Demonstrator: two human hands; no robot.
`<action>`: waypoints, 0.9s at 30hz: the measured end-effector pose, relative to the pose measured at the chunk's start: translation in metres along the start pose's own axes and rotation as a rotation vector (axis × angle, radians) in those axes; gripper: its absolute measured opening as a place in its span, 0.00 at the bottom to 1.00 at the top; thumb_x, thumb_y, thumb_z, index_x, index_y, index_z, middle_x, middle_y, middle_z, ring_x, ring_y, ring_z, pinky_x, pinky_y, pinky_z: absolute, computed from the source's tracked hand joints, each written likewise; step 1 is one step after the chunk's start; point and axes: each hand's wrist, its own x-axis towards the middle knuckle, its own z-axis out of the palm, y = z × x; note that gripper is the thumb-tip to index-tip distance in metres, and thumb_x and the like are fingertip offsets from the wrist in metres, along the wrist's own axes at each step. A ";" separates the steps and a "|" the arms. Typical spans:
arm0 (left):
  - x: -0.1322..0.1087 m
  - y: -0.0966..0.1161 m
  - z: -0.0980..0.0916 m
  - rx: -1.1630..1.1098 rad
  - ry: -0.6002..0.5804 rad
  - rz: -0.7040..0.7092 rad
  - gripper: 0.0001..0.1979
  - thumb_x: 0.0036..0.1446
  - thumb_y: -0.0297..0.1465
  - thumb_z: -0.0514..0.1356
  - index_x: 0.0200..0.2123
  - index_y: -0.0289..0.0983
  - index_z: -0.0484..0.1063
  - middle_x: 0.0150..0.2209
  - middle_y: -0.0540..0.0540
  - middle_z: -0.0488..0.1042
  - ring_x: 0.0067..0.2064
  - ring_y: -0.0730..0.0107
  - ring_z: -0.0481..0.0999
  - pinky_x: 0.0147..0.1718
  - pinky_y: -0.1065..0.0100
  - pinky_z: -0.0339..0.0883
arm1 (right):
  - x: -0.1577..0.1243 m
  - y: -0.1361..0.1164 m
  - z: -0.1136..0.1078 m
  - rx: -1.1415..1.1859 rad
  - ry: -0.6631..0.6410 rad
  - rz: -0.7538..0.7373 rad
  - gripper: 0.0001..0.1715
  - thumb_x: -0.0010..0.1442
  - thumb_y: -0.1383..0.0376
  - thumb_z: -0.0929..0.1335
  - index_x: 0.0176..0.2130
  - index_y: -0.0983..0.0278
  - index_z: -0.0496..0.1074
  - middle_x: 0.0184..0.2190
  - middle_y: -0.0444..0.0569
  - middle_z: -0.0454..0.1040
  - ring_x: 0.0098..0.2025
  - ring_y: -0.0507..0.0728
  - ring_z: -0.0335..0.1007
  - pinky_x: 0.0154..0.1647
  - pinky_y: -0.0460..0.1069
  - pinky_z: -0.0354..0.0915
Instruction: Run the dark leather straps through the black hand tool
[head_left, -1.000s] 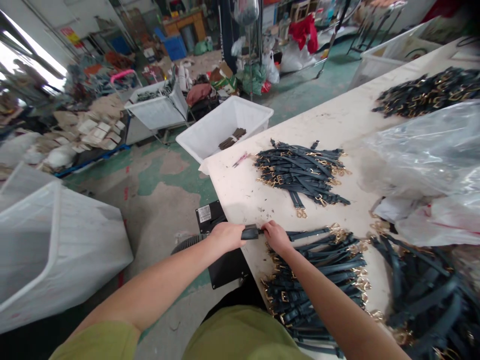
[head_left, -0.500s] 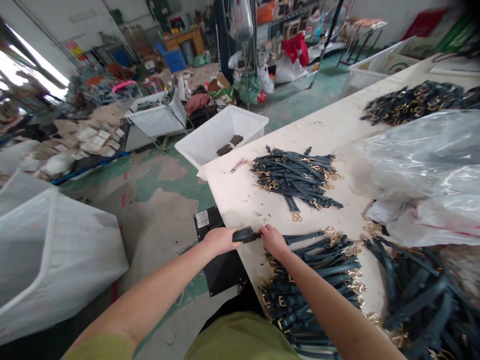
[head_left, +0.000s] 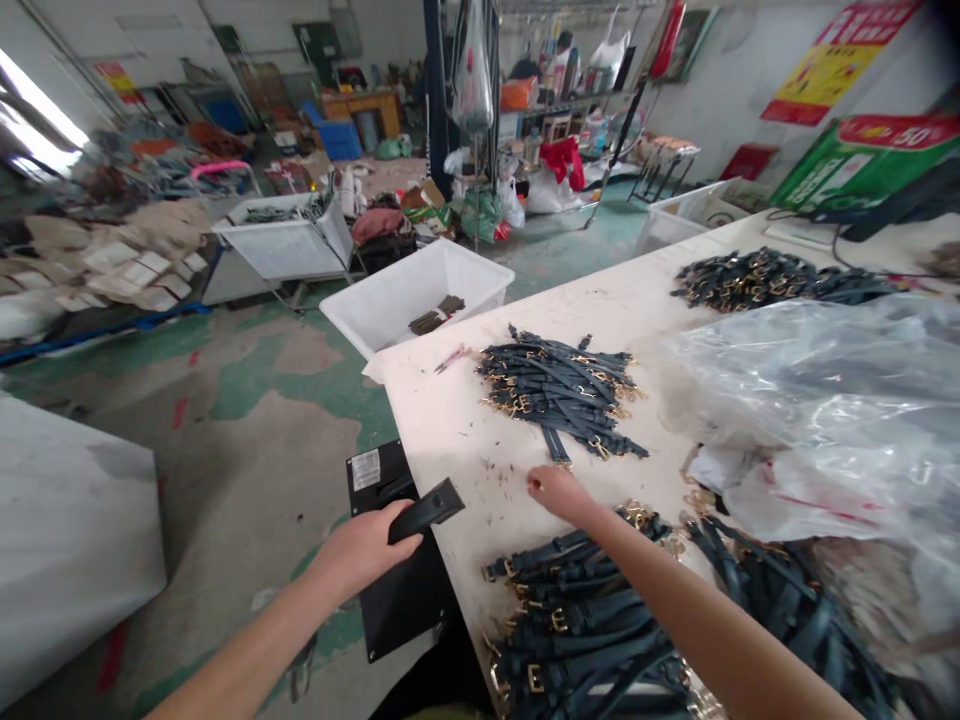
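My left hand is wrapped round a black bar-shaped thing with a wider, blunt end, held out over the table's left edge. What kind of thing it is, I cannot tell. My right hand is curled closed above the white table; whatever its fingers pinch is hidden. Just beyond it lies a heap of dark blue straps with gold clasps. Under my right forearm, more dark straps with gold buckles lie side by side in a row.
A black panel with a label sits beside the table's left edge. Pink-handled scissors lie near the far corner. Clear plastic sheeting covers the right side. A white bin stands beyond the table, another bin at left.
My hands have moved apart. The left has drawn back left and down with the black thing; the right has shifted slightly right. The view has tilted up and turned right.
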 end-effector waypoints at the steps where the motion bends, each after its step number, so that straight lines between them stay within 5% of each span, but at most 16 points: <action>1: 0.002 0.003 -0.002 -0.006 0.003 0.004 0.25 0.48 0.47 0.50 0.50 0.47 0.59 0.42 0.47 0.72 0.41 0.63 0.70 0.36 0.68 0.61 | 0.015 0.006 -0.015 -0.013 0.108 0.048 0.14 0.54 0.64 0.59 0.40 0.63 0.67 0.37 0.48 0.68 0.38 0.52 0.63 0.35 0.44 0.54; 4: 0.007 0.009 -0.007 -0.017 0.006 0.027 0.26 0.48 0.46 0.50 0.51 0.47 0.59 0.44 0.48 0.71 0.43 0.63 0.70 0.39 0.67 0.61 | 0.058 0.022 -0.057 -0.088 0.381 0.211 0.18 0.56 0.65 0.57 0.46 0.64 0.62 0.45 0.52 0.63 0.39 0.53 0.63 0.36 0.45 0.55; 6: 0.010 0.010 -0.009 -0.022 0.009 0.035 0.26 0.48 0.46 0.50 0.51 0.47 0.59 0.44 0.49 0.71 0.43 0.64 0.69 0.39 0.68 0.61 | 0.079 0.033 -0.076 -0.149 0.449 0.275 0.19 0.57 0.66 0.56 0.49 0.63 0.59 0.47 0.54 0.60 0.39 0.53 0.63 0.35 0.45 0.56; 11: 0.014 0.006 -0.007 -0.012 0.005 0.019 0.26 0.48 0.46 0.49 0.51 0.47 0.59 0.44 0.51 0.71 0.43 0.65 0.70 0.40 0.69 0.61 | 0.099 0.052 -0.093 -0.361 0.350 0.271 0.16 0.57 0.70 0.54 0.44 0.64 0.62 0.40 0.54 0.63 0.39 0.56 0.63 0.34 0.48 0.56; 15: 0.009 0.000 -0.006 -0.003 0.003 0.027 0.26 0.47 0.47 0.49 0.50 0.48 0.59 0.44 0.51 0.71 0.43 0.65 0.70 0.39 0.69 0.61 | 0.084 0.040 -0.095 -0.525 0.338 0.143 0.14 0.57 0.70 0.55 0.42 0.66 0.62 0.38 0.55 0.63 0.39 0.56 0.62 0.35 0.49 0.55; 18: 0.001 -0.004 -0.007 -0.001 0.007 0.014 0.25 0.47 0.47 0.49 0.50 0.48 0.59 0.43 0.50 0.71 0.43 0.64 0.70 0.39 0.69 0.61 | 0.059 0.009 -0.082 -0.564 0.276 -0.063 0.13 0.57 0.69 0.56 0.42 0.65 0.62 0.39 0.55 0.63 0.40 0.57 0.60 0.39 0.49 0.54; 21: -0.009 -0.009 -0.008 0.006 -0.017 -0.008 0.24 0.47 0.47 0.50 0.49 0.48 0.60 0.41 0.49 0.72 0.41 0.64 0.71 0.36 0.69 0.61 | 0.033 -0.024 -0.045 -0.510 0.136 -0.198 0.12 0.56 0.71 0.57 0.40 0.65 0.64 0.39 0.55 0.63 0.41 0.56 0.59 0.39 0.49 0.53; 27: -0.017 -0.011 0.001 0.095 -0.046 0.050 0.24 0.47 0.48 0.49 0.47 0.48 0.61 0.38 0.47 0.73 0.38 0.61 0.72 0.32 0.67 0.62 | 0.012 -0.051 0.023 -0.321 0.019 -0.140 0.14 0.55 0.73 0.57 0.40 0.65 0.64 0.40 0.55 0.63 0.40 0.57 0.60 0.38 0.49 0.54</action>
